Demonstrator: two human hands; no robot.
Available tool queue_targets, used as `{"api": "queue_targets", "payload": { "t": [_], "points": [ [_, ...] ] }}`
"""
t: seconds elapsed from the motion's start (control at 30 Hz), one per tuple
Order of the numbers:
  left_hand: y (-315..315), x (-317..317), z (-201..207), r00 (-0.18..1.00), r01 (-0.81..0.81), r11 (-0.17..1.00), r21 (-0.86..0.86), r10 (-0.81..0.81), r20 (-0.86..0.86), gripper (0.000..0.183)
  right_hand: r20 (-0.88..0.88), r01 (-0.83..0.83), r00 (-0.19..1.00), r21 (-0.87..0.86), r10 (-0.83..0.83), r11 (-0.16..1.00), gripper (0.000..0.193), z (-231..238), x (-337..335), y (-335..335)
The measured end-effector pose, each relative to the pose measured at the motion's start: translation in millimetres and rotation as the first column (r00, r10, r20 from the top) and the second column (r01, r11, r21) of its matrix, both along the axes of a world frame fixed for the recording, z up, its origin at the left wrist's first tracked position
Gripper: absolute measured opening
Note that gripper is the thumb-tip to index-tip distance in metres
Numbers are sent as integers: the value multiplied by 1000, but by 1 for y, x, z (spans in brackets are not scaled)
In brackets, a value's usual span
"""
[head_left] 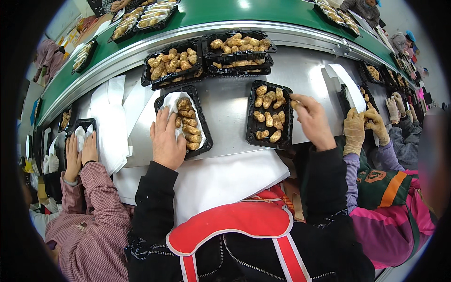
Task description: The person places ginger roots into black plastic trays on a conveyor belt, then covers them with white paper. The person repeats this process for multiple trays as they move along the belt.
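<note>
A: How does the grip look on each side?
B: The right hand (314, 121) pinches a brown root (294, 104) between thumb and fingertips, at the right rim of the sparse tray (288, 127), just right of the frame's centre. The left hand (168, 143) lies spread, fingers on the white paper (172, 100) in the lined tray (205, 120), left of centre, beside a row of roots (189, 122).
A: What could go wrong?
B: A loose pinch, or a knock on the rim, could drop that root on the bench (230, 101). Too much push from the left might crumple the paper or shove the roots aside.
A: And the surroundings?
B: Shiny steel on the bench, paper sheets (108, 124) spread at left, filled trays (235, 72) stacked at upper middle. Beyond, a green strip (258, 14), perhaps a conveyor, curves across the top with more trays on it. Co-workers are close: checked sleeves (101, 188) at lower left, gloved hands (354, 131) at right.
</note>
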State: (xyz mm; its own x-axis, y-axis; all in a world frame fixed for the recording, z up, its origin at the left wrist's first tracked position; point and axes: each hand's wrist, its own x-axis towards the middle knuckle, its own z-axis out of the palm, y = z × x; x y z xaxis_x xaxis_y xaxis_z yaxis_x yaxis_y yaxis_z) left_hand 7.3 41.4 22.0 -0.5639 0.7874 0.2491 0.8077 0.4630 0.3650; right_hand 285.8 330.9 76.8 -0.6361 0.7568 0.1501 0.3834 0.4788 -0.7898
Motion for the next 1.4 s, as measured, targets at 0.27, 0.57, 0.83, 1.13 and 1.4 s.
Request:
{"api": "queue_targets", "payload": {
  "t": [0.27, 0.57, 0.83, 1.13, 1.4],
  "points": [
    [0, 0, 1, 1000, 10, 1000, 12, -10, 1, 59, -137, 72, 981, -383, -134, 921, 11, 24, 13, -7],
    [-1, -2, 0, 1000, 23, 999, 38, -23, -7, 59, -102, 97, 984, -368, -144, 925, 21, 11, 18, -2],
    [1, -2, -1, 999, 35, 998, 60, -34, -15, 59, -41, 17, 999, -85, -21, 996, 21, -22, 14, 3],
    [-1, 0, 1, 1000, 25, 998, 56, -25, -15, 59, -526, -255, 802, -729, -282, 635, 30, 19, 9, -9],
    [1, 0, 2, 1000, 18, 999, 49, -18, 6, 59, 82, 35, 997, -337, -8, 941, 21, 10, 4, 2]
  ]
}}
